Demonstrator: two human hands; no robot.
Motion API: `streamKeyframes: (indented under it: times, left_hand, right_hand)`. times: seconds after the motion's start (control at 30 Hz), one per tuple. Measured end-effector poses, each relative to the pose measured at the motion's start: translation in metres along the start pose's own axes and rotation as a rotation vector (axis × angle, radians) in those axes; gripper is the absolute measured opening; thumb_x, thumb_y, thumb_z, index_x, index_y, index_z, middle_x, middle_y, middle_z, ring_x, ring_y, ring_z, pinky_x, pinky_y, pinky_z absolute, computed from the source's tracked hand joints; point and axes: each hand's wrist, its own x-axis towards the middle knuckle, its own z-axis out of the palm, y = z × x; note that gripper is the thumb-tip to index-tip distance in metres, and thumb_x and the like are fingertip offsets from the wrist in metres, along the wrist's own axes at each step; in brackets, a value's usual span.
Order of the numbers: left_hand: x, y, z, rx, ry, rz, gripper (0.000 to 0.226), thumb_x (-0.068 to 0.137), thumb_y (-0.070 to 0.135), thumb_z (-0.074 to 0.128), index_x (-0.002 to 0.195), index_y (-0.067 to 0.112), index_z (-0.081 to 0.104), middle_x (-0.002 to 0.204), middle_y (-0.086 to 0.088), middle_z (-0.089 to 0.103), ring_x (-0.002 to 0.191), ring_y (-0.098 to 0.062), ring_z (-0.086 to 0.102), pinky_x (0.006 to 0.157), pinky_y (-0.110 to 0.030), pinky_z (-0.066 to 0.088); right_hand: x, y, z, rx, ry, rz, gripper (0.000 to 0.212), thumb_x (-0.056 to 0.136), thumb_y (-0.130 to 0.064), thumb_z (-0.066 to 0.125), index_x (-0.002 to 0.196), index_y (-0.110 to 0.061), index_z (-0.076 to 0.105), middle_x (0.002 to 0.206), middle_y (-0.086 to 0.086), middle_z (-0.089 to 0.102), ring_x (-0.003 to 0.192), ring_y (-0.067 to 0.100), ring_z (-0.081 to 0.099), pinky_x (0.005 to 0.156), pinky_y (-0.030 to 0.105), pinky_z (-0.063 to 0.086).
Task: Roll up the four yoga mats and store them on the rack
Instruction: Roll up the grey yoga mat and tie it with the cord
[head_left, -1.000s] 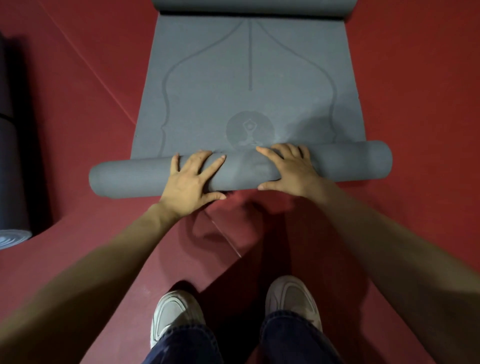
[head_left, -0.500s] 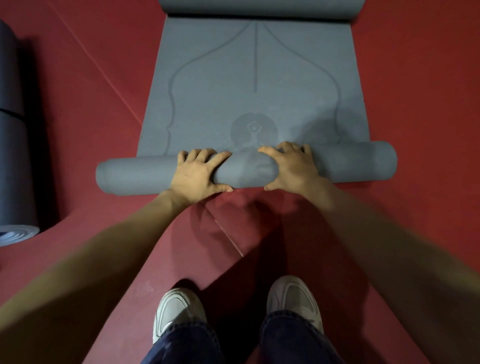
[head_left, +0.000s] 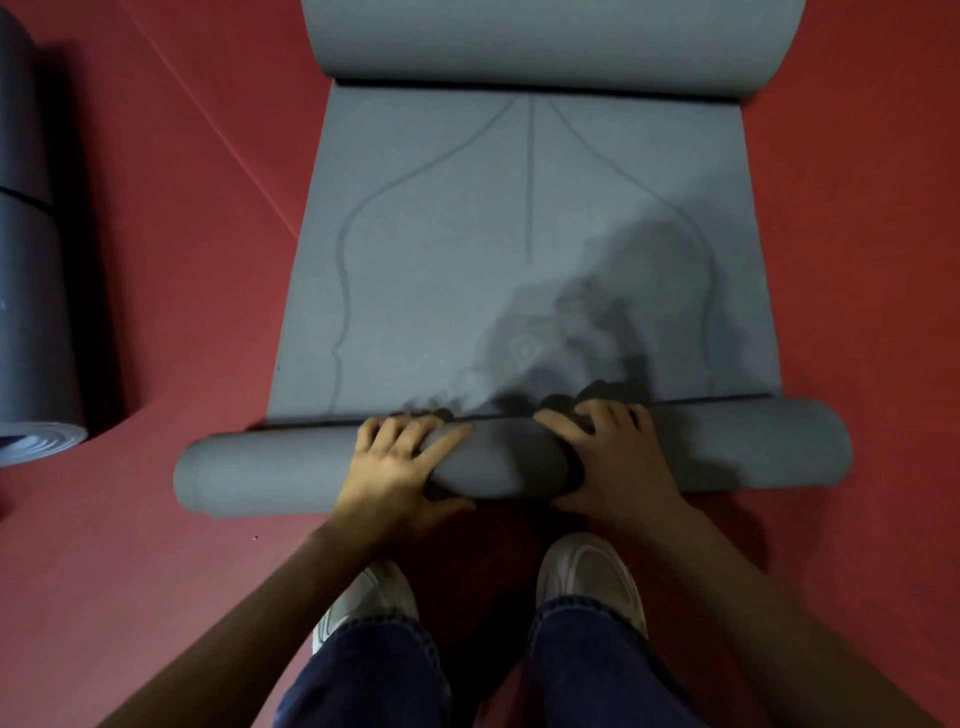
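Left hand and right hand grip the half-rolled mat, fingers curled over it, lower centre of frame on the floor; risk: both hands sit mid-roll, so unguided ends may skew and telescope.

Both hands — L hand & R hand — gripping rolled grey mat.

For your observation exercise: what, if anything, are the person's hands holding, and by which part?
The grey yoga mat: the left hand and right hand grip its rolled-up end near the middle, fingers curled over the top.
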Motion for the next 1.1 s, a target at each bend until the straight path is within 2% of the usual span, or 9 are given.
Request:
streamKeyframes:
  times: [0.17,0.4,0.47,0.57,0.67,0.77,0.9,1.0,1.1]
  left_hand:
    - [-0.023,0.011,-0.003,0.017,-0.074,-0.024,0.077,0.063,0.073,0.052,0.129,0.035,0.044,0.114,-0.003,0.065,0.096,-0.027,0.061,0.090,-0.044,0.045]
    - [-0.003,0.003,-0.012,-0.055,-0.166,-0.043,0.080,0.059,0.078,0.048,0.127,0.036,0.049,0.111,0.000,0.068,0.096,-0.026,0.065,0.084,-0.041,0.049]
    - [0.014,-0.004,-0.022,-0.111,-0.273,-0.053,0.088,0.057,0.083,0.044,0.131,0.037,0.051,0.120,0.002,0.064,0.107,-0.025,0.061,0.091,-0.039,0.046]
    - [0.026,-0.010,-0.028,-0.146,-0.366,-0.087,0.098,0.053,0.089,0.036,0.140,0.042,0.041,0.136,0.011,0.053,0.125,-0.015,0.048,0.101,-0.030,0.036]
    - [0.025,-0.011,-0.023,-0.160,-0.197,-0.045,0.081,0.066,0.078,0.043,0.133,0.034,0.053,0.131,0.006,0.058,0.120,-0.016,0.054,0.097,-0.029,0.039]
    - [0.015,-0.002,-0.006,-0.234,0.082,0.019,0.042,0.084,0.050,0.052,0.121,0.032,0.059,0.123,-0.001,0.063,0.111,-0.016,0.053,0.096,-0.033,0.035]
    - [0.007,0.011,0.010,-0.194,0.147,0.009,0.045,0.084,0.048,0.055,0.125,0.029,0.055,0.133,-0.002,0.058,0.128,-0.018,0.044,0.109,-0.043,0.024]
    - [0.019,0.006,0.006,-0.206,0.107,-0.043,0.051,0.079,0.054,0.056,0.125,0.032,0.056,0.130,0.000,0.061,0.126,-0.015,0.046,0.108,-0.037,0.024]
    - [0.035,-0.002,-0.003,-0.229,0.036,-0.085,0.055,0.076,0.059,0.053,0.123,0.033,0.062,0.129,0.006,0.061,0.123,-0.011,0.048,0.108,-0.030,0.019]
  right_hand:
    - [-0.027,-0.007,0.005,0.022,-0.042,-0.002,0.084,0.048,-0.061,0.059,0.126,-0.032,0.047,0.101,0.011,0.059,0.090,0.033,0.059,0.085,0.048,0.044]
    - [-0.053,-0.011,0.015,0.047,0.089,0.077,0.079,0.072,-0.057,0.057,0.142,-0.029,0.036,0.139,0.008,0.044,0.133,0.029,0.037,0.112,0.052,0.013]
    - [-0.056,-0.007,0.017,0.032,0.119,0.099,0.079,0.074,-0.056,0.054,0.144,-0.027,0.034,0.145,0.006,0.038,0.136,0.028,0.031,0.113,0.051,0.008]
    - [-0.041,-0.001,0.014,0.036,0.086,0.095,0.089,0.060,-0.055,0.068,0.139,-0.027,0.039,0.139,0.006,0.043,0.131,0.028,0.034,0.112,0.048,0.009]
    - [-0.020,0.004,0.002,0.047,-0.002,0.102,0.097,0.047,-0.059,0.075,0.135,-0.030,0.044,0.134,0.004,0.049,0.126,0.027,0.039,0.107,0.042,0.013]
    - [0.006,0.012,-0.019,0.118,-0.156,0.109,0.099,0.056,-0.061,0.075,0.143,-0.037,0.034,0.144,-0.003,0.036,0.135,0.021,0.028,0.109,0.036,0.006]
    - [0.028,0.021,-0.028,0.132,-0.316,0.125,0.108,0.052,-0.071,0.070,0.146,-0.042,0.024,0.150,-0.005,0.028,0.139,0.016,0.019,0.112,0.036,0.006]
    - [0.017,0.025,-0.016,0.098,-0.106,0.028,0.095,0.057,-0.078,0.048,0.143,-0.038,0.036,0.148,0.001,0.038,0.136,0.022,0.030,0.109,0.038,0.014]
    - [-0.007,0.017,0.006,0.084,0.185,-0.002,0.059,0.086,-0.057,0.046,0.138,-0.030,0.043,0.144,0.007,0.043,0.134,0.027,0.036,0.110,0.046,0.019]
